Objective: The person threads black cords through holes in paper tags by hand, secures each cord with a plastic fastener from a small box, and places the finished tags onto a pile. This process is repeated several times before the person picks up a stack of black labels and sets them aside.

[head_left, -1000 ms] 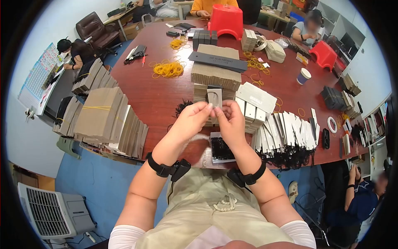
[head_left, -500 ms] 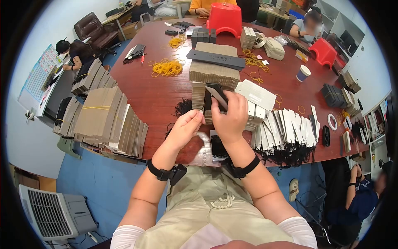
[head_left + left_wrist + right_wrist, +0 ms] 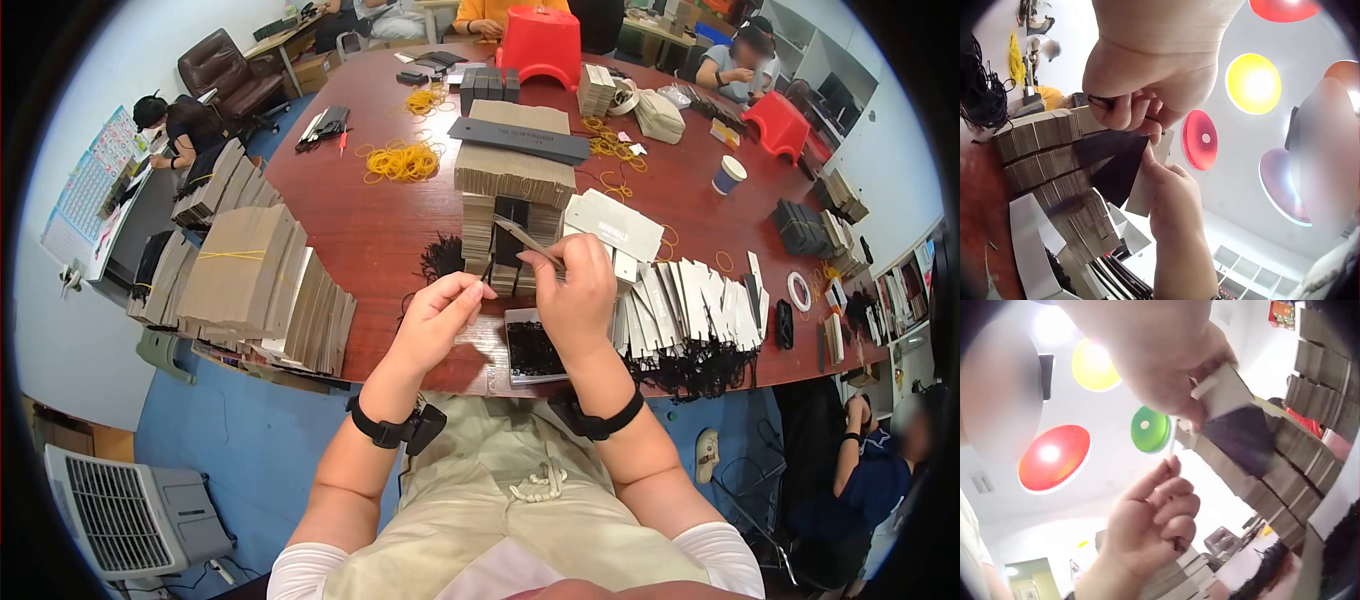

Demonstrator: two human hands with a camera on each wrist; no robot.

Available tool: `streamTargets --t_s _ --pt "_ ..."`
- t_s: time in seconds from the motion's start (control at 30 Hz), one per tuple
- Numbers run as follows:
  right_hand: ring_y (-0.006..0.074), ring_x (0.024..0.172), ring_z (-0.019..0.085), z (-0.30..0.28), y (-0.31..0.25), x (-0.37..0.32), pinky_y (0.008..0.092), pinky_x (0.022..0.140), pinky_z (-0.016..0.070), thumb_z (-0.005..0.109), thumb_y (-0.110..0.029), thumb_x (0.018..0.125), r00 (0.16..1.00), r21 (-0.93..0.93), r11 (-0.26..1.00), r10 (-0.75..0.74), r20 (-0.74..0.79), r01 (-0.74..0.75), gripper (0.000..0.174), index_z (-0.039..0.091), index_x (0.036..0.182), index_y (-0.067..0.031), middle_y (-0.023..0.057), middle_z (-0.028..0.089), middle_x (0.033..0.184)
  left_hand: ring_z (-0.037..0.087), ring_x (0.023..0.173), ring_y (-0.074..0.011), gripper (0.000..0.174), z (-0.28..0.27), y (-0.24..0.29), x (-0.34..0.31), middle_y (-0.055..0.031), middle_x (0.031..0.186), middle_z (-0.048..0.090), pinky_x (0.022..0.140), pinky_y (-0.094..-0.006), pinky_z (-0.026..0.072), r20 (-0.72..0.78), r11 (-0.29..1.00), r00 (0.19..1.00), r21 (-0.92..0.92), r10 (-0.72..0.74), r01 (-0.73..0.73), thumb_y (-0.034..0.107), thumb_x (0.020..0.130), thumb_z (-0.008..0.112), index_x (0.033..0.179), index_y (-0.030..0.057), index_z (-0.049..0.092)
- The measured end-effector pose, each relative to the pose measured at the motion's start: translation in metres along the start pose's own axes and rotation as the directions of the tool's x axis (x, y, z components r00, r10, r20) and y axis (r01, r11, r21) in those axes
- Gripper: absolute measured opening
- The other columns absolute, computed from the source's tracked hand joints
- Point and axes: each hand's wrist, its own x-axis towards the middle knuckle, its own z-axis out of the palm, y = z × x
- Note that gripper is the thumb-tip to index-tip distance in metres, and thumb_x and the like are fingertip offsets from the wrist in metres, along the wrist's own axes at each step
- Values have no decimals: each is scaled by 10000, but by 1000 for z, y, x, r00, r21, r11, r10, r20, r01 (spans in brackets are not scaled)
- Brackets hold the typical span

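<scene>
My right hand (image 3: 577, 295) pinches a card hang tag (image 3: 527, 240), its long body tilted over the stacks. One face of the tag (image 3: 1124, 170) is dark and the other pale grey, as the left wrist view shows. My left hand (image 3: 437, 318), lower and to the left, pinches a thin black cord (image 3: 1100, 99) with its other fingers curled in. The fingertips of both hands are close together near the tag's end. Just below the hands, a clear-sided box (image 3: 536, 350) of black cords stands at the table's front edge.
Tall stacks of grey tags (image 3: 515, 178) stand directly ahead, a dark tag (image 3: 520, 139) across the top. White tags with black cords (image 3: 690, 325) lie fanned to the right. Bundled card stacks (image 3: 235, 270) fill the left edge; yellow rubber bands (image 3: 400, 160) lie farther back.
Both hands were together at the tag one second ago. They have since drawn apart, the left toward me; the right has turned the tag over on its edge.
</scene>
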Motion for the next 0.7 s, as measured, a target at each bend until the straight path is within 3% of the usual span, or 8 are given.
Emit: streamTargets --t_s 0.1,0.2,0.3,0.33,0.43,0.6,0.67,0.7 --pt "284 645 516 -20 -13 5 362 576 408 706 -108 706 953 -22 999 42 299 -37 224 503 746 -23 110 521 701 314 526 -21 187 -1 3 -2 48 609 423 464 -183 218 12 999 999 -22 -33 33 166 938 469 918 11 573" --pt "201 601 530 -34 -20 19 326 563 415 701 -124 741 725 174 862 273 633 -476 235 496 760 -10 97 553 699 325 536 -19 192 -1 10 -3 49 623 434 468 -179 227 58 997 996 -34 -74 76 179 935 478 915 15 576" --pt "47 707 533 -17 2 15 232 585 414 671 -62 792 711 353 736 243 659 -578 181 494 797 -22 28 601 801 336 549 -17 196 2 11 -4 51 640 443 468 -173 232 75 996 993 -18 -86 87 190 934 481 909 21 577" --pt "58 766 562 -13 0 13 213 658 452 648 -46 808 731 550 542 192 655 -635 197 532 959 4 45 623 877 330 546 -15 192 3 12 -4 55 636 430 473 -171 237 70 995 993 -18 -94 96 185 936 481 910 21 578" --pt "140 780 609 -4 -4 3 259 703 473 624 -19 777 747 660 361 218 628 -659 245 577 1016 9 104 639 869 318 539 -10 183 5 13 -6 62 627 406 482 -167 248 59 992 992 -36 -116 118 175 940 478 917 24 580" --pt "244 924 614 -7 1 -4 293 781 481 565 11 779 886 523 817 -31 462 -244 334 571 1112 -20 134 629 1006 324 536 -7 183 1 12 -8 59 636 424 472 -166 252 62 990 991 -77 -117 122 179 945 466 936 32 574" --pt "225 988 590 -11 0 -3 301 798 484 538 17 782 843 553 803 -125 524 -224 307 586 1085 -7 142 616 1065 330 533 -5 188 1 12 -9 59 638 432 466 -163 254 71 988 990 -84 -125 130 185 946 466 938 32 574" --pt "203 974 593 -9 0 -2 297 802 482 550 -8 798 811 659 612 -48 582 -437 290 586 1085 1 142 614 1070 334 532 -4 190 1 12 -10 60 639 436 464 -162 255 74 987 989 -87 -128 134 188 946 465 939 32 575"
